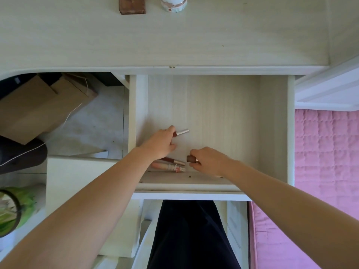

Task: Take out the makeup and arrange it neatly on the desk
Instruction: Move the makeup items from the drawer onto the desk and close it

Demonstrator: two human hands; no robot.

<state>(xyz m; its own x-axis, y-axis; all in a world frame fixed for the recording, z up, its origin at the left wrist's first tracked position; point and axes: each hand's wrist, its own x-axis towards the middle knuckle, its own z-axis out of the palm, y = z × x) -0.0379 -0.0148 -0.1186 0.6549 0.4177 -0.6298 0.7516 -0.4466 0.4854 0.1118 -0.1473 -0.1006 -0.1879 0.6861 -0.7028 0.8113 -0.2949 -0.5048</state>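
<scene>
An open white drawer (272,133) is pulled out below the desk (174,39). Inside it, my left hand (161,142) grips a lip gloss tube with a silver cap (181,132). My right hand (207,161) is closed around a dark brown makeup tube (190,158). Between the hands, near the drawer's front wall, lie a brown tube with a silver cap (172,160) and a pale pink tube (169,167).
At the desk's far edge stand a brown wooden block (132,5) and a white round container (173,3). Cardboard boxes (38,107) sit under the desk at left. A pink quilt (326,162) lies to the right, a green-filled bin (13,208) at lower left.
</scene>
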